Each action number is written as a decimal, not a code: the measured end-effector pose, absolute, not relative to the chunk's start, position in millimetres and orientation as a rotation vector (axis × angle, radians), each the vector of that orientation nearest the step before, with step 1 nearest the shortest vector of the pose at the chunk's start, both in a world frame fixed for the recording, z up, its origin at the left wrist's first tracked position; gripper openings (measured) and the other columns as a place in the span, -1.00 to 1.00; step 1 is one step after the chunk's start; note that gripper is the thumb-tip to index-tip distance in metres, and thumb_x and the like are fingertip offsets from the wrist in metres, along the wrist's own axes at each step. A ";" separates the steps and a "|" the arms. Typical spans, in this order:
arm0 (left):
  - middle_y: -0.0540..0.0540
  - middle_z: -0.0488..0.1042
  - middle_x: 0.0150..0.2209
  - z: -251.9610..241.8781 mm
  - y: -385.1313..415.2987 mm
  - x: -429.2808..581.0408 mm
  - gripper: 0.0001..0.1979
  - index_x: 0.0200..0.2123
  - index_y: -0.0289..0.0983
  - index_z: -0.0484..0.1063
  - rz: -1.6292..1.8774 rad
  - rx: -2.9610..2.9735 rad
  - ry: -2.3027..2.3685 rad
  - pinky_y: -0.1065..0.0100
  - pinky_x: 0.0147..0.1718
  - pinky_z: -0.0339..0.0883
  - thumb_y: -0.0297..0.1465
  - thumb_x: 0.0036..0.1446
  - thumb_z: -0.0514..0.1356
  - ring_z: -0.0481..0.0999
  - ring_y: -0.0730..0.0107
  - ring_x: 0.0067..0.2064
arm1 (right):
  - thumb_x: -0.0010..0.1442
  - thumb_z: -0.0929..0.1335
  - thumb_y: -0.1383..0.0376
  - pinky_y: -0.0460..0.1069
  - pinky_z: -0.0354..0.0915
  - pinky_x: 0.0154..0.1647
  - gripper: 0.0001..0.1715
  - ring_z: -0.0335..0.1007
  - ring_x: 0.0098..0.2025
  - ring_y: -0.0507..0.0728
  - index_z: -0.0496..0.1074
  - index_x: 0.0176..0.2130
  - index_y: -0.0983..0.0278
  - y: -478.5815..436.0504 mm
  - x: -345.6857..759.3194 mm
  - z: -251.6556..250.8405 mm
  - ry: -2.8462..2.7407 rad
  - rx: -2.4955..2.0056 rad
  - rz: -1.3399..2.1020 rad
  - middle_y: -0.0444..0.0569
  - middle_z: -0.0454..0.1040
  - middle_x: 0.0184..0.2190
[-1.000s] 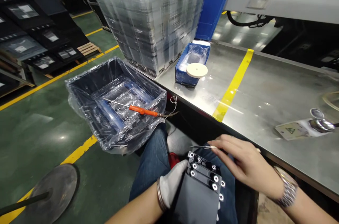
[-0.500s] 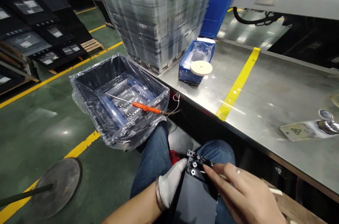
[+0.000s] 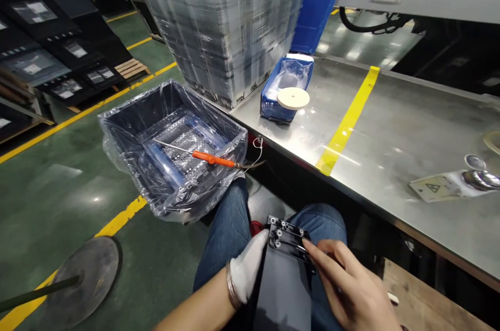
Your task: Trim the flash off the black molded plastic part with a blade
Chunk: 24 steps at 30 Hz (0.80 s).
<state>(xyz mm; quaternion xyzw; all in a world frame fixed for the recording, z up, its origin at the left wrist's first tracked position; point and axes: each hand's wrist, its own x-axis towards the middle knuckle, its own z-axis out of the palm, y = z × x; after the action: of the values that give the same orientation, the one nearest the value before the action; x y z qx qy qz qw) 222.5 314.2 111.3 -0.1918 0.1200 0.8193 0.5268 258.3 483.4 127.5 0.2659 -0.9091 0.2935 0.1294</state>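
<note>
Presently the gloved left hand (image 3: 250, 268) grips the black part (image 3: 287, 240) by its left edge, held over the person's lap. Right hand (image 3: 351, 294), bare, rests fingertips (image 3: 308, 245) on the part's right side, fingers loosely spread, beside the steel worktop (image 3: 390, 127).

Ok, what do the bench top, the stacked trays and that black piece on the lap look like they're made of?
Bench top: probably stainless steel, brushed, with soft grey glare.
Stacked trays: thin clear moulded plastic; you see through the layers.
Black piece: likely matte plastic, though coated metal is possible, with small silvery rings set in it. The gloved left hand steadies it; the bare right hand touches it.
</note>
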 end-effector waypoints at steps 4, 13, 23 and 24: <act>-0.15 0.56 -0.38 121.9 313.2 220.4 -0.67 -0.29 -0.36 0.50 1.963 -0.461 0.375 0.27 -0.10 0.30 -0.23 -0.06 0.23 0.54 0.18 -0.26 | 0.33 0.18 0.48 -0.23 0.41 -0.40 -0.65 0.50 -0.36 -0.02 0.45 -0.01 0.34 478.3 254.7 127.9 -2.592 0.762 1.008 0.02 0.44 -0.32; -0.19 0.58 -0.32 95.3 304.3 229.2 -0.62 -0.26 -0.35 0.51 1.918 -0.523 0.378 0.25 -0.07 0.29 -0.17 -0.04 0.19 0.54 0.14 -0.21 | 0.27 0.20 0.53 -0.16 0.43 -0.42 -0.60 0.51 -0.36 0.03 0.48 -0.01 0.34 478.2 258.3 130.3 -2.566 0.713 0.868 0.07 0.49 -0.29; -0.24 0.57 -0.27 88.4 300.5 236.5 -0.52 -0.22 -0.38 0.51 1.925 -0.575 0.325 0.19 -0.04 0.29 -0.08 0.06 0.09 0.53 0.10 -0.17 | 0.26 0.21 0.54 -0.16 0.44 -0.35 -0.61 0.49 -0.30 0.03 0.47 -0.03 0.34 485.2 260.0 135.9 -2.565 0.833 0.956 0.06 0.48 -0.29; -0.24 0.57 -0.27 88.3 300.6 236.8 -0.52 -0.22 -0.38 0.51 1.925 -0.595 0.327 0.19 -0.04 0.29 -0.07 0.06 0.09 0.53 0.09 -0.17 | 0.27 0.20 0.53 -0.16 0.44 -0.34 -0.62 0.50 -0.29 0.03 0.47 -0.03 0.34 485.2 260.1 136.6 -2.563 0.844 0.957 0.06 0.48 -0.29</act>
<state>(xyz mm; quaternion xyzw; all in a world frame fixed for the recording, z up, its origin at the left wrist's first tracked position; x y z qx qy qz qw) 236.8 300.6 88.3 -0.2485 0.1365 0.8040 0.5227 260.1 485.2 136.6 0.2918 -0.8866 0.3311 0.1387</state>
